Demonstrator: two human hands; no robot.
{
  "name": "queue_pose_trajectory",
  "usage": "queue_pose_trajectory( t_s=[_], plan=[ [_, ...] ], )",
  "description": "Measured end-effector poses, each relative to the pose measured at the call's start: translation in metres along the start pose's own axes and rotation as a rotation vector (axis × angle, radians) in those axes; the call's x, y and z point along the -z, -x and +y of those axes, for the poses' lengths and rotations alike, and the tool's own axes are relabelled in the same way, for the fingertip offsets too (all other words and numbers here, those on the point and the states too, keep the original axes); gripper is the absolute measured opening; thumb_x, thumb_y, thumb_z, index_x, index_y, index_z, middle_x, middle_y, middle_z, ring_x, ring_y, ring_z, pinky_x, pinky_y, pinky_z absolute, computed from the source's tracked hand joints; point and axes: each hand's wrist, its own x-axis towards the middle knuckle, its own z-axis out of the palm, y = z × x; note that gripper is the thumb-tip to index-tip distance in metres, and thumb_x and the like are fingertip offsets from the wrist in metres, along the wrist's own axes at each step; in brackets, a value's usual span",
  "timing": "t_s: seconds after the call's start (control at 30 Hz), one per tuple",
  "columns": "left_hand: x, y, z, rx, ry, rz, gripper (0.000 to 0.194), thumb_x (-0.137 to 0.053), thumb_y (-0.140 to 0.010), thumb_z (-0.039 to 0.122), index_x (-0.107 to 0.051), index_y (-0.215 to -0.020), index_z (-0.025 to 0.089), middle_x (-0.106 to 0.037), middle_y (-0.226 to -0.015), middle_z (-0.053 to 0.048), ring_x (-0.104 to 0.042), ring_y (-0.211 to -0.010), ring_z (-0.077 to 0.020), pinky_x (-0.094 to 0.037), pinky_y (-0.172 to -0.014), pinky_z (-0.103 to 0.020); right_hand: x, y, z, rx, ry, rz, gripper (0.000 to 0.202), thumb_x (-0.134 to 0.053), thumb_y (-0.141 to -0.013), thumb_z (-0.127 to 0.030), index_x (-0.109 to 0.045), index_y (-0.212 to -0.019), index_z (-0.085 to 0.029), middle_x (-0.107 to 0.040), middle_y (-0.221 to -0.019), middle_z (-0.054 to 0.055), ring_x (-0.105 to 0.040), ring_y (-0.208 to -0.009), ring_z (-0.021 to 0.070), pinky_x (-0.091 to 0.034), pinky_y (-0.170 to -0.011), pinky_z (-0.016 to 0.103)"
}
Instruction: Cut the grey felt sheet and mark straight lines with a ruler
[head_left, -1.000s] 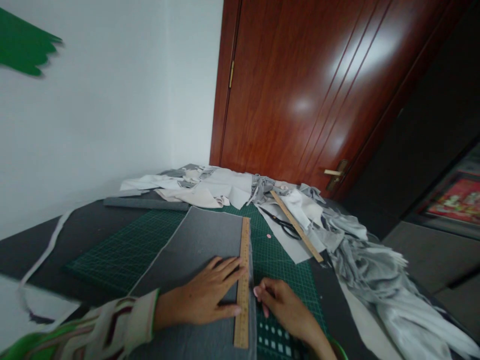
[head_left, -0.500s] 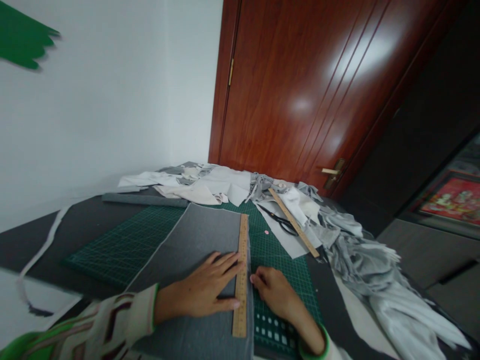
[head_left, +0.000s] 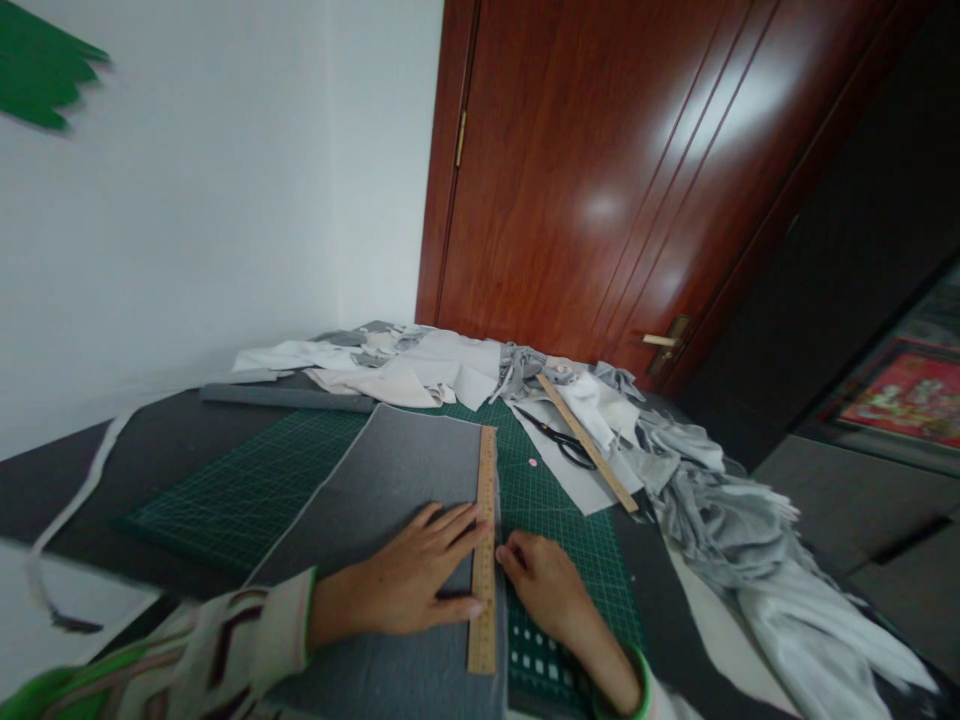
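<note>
Here my left hand (head_left: 409, 585) lies spread flat, pressing the long wooden ruler (head_left: 484, 545) onto the grey fabric sheet (head_left: 390, 490) on the green gridded cutting mat (head_left: 255, 490). My right hand (head_left: 544, 585) is curled at the ruler's right edge; whatever its fingertips pinch is hidden, so I cannot tell. Black scissors (head_left: 562, 442) lie half buried among pale fabric scraps (head_left: 420, 372) on the dark worktop (head_left: 157, 450).

- Bare cutting mat (head_left: 255, 490) on the left offers open passage.
- Fabric scraps (head_left: 405, 370) crowd the far edge.
- Scissors (head_left: 559, 440), a second ruler (head_left: 589, 443) and grey cloth heap (head_left: 720, 510) block the right.
</note>
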Motion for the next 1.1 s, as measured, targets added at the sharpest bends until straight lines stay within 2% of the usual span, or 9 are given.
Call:
queue_pose_trajectory(
  t_s=[0.2, 0.4, 0.63, 0.77, 0.97, 1.1],
  plan=[
    [0.001, -0.001, 0.002, 0.002, -0.01, -0.008, 0.073, -0.05, -0.09, 0.059, -0.034, -0.147, 0.017, -0.036, -0.152, -0.019, -0.031, -0.142, -0.0353, -0.029, -0.112, -0.058, -0.002, 0.001, -0.005, -0.016, 0.037, -0.003, 0.03, -0.039, -0.099, -0.025, -0.066, -0.088, -0.017, -0.074, -0.092, 0.01, -0.068, -0.092, 0.0231, -0.035, -0.07, 0.029],
    [0.005, -0.002, 0.003, 0.027, -0.031, -0.056, 0.075, -0.048, -0.091, 0.059, -0.031, -0.149, 0.014, -0.03, -0.155, -0.019, -0.027, -0.143, -0.035, -0.027, -0.114, -0.057, 0.0, 0.006, -0.007, 0.016, 0.054, -0.034, 0.03, -0.038, -0.099, -0.024, -0.066, -0.09, -0.016, -0.074, -0.094, 0.012, -0.067, -0.092, 0.024, -0.034, -0.071, 0.03],
    [0.007, -0.002, 0.006, 0.017, -0.059, -0.081, 0.073, -0.044, -0.093, 0.059, -0.03, -0.149, 0.014, -0.026, -0.157, -0.018, -0.023, -0.145, -0.0337, -0.026, -0.114, -0.057, 0.004, 0.026, -0.008, 0.066, 0.039, -0.088, 0.028, -0.042, -0.097, -0.022, -0.065, -0.083, -0.018, -0.074, -0.086, 0.008, -0.067, -0.086, 0.0222, -0.033, -0.068, 0.029],
    [0.006, -0.002, 0.006, 0.034, -0.058, -0.099, 0.073, -0.043, -0.093, 0.059, -0.028, -0.15, 0.015, -0.025, -0.157, -0.017, -0.023, -0.145, -0.0327, -0.025, -0.115, -0.056, 0.002, 0.036, -0.009, 0.079, 0.057, -0.114, 0.028, -0.04, -0.097, -0.023, -0.065, -0.085, -0.017, -0.073, -0.087, 0.009, -0.067, -0.087, 0.0228, -0.033, -0.068, 0.029],
    [0.005, -0.001, 0.005, 0.013, -0.023, -0.051, 0.073, -0.047, -0.092, 0.059, -0.031, -0.149, 0.016, -0.028, -0.156, -0.018, -0.025, -0.144, -0.0346, -0.027, -0.114, -0.057, 0.004, 0.043, -0.013, 0.051, 0.112, -0.174, 0.029, -0.039, -0.099, -0.023, -0.066, -0.092, -0.017, -0.073, -0.092, 0.009, -0.067, -0.092, 0.0228, -0.035, -0.072, 0.029],
    [0.007, -0.001, 0.006, 0.037, -0.038, -0.085, 0.075, -0.046, -0.092, 0.061, -0.03, -0.149, 0.016, -0.025, -0.157, -0.017, -0.023, -0.145, -0.034, -0.026, -0.115, -0.056, 0.003, 0.047, -0.015, 0.043, 0.144, -0.208, 0.028, -0.041, -0.098, -0.02, -0.068, -0.092, -0.017, -0.074, -0.093, 0.008, -0.068, -0.093, 0.0228, -0.036, -0.071, 0.029]
  ],
)
